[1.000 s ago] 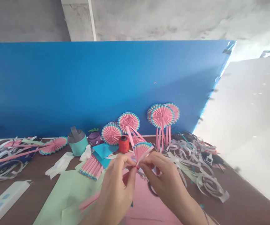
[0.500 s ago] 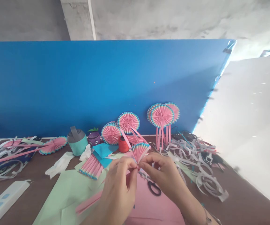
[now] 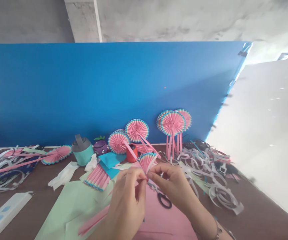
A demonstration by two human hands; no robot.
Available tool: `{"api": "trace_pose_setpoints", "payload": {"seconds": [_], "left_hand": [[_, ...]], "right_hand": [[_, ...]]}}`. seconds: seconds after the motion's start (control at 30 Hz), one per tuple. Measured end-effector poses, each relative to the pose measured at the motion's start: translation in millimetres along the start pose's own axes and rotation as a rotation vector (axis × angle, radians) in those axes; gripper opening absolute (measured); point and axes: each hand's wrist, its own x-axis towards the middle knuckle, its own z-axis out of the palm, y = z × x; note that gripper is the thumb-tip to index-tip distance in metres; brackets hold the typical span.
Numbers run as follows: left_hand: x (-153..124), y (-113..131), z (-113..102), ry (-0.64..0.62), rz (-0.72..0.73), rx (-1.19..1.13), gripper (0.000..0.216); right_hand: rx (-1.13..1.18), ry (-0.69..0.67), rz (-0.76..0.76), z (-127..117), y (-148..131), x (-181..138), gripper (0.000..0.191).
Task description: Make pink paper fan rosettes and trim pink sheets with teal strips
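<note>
A pleated pink paper fan (image 3: 146,161) with a blue-and-cream edge spreads upward from between my fingertips. My left hand (image 3: 130,191) pinches its narrow gathered base from the left. From the right, my right hand (image 3: 170,180) grips the same base with thumb and forefinger. A bit of red, perhaps thread, shows at the pinch point; its detail is too small to tell. One pink strip (image 3: 131,150) slants up to the left from the fan. Below my left hand lies a folded pink strip (image 3: 94,220). Black-handled scissors (image 3: 164,200) rest on pink paper (image 3: 166,220) beneath my hands.
Finished pink rosettes (image 3: 173,123) lean against the blue partition (image 3: 109,86). A red thread spool (image 3: 131,154), a teal cup (image 3: 82,152) and a purple pot (image 3: 100,147) stand behind. Pleated paper (image 3: 97,178) and green sheets (image 3: 66,203) lie left; curled white strips (image 3: 218,186) pile up right.
The fan and its pink strip have tipped slightly to the left. Both hands keep their pinch at nearly the same spot, and the folded strip below has shifted a little left.
</note>
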Motion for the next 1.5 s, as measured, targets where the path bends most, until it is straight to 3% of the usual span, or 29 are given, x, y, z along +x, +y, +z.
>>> {"api": "trace_pose_setpoints", "payload": {"seconds": [0.17, 0.37, 1.13, 1.27, 1.5], "left_hand": [[-3, -4, 4, 0.007, 0.005, 0.010, 0.019], [-1, -2, 2, 0.021, 0.048, 0.031, 0.019], [1, 2, -4, 0.001, 0.047, 0.055, 0.018], [1, 2, -3, 0.017, 0.087, 0.087, 0.021], [2, 1, 3, 0.057, 0.168, 0.187, 0.021]], "right_hand": [[-0.091, 0.058, -0.085, 5, 0, -4, 0.020], [-0.104, 0.051, -0.085, 5, -1, -5, 0.023], [0.232, -0.124, 0.151, -8, 6, 7, 0.019], [0.165, -0.104, 0.094, -6, 5, 5, 0.021], [-0.122, 0.036, -0.151, 6, 1, -4, 0.025]]}}
